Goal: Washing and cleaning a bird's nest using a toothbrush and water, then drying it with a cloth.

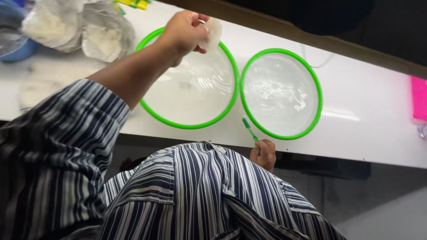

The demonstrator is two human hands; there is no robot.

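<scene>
My left hand (184, 31) is raised over the far rim of the left clear basin (191, 126) and pinches a small white translucent piece (213, 35). That basin has a green rim and holds water. A second green-rimmed basin (284, 137) of water stands touching it on the right. My right hand (264, 154) rests at the near edge of the white table (369, 133), below the right basin. It grips a green toothbrush (249, 129), whose head points up toward the gap between the two basins.
At the top left lie mesh strainers with white material (104, 38) and a blue bowl (15, 46). A pink object (419, 98) sits at the right edge. Yellow-green items (133, 3) are at the top. A dark ledge (311, 38) runs behind the table.
</scene>
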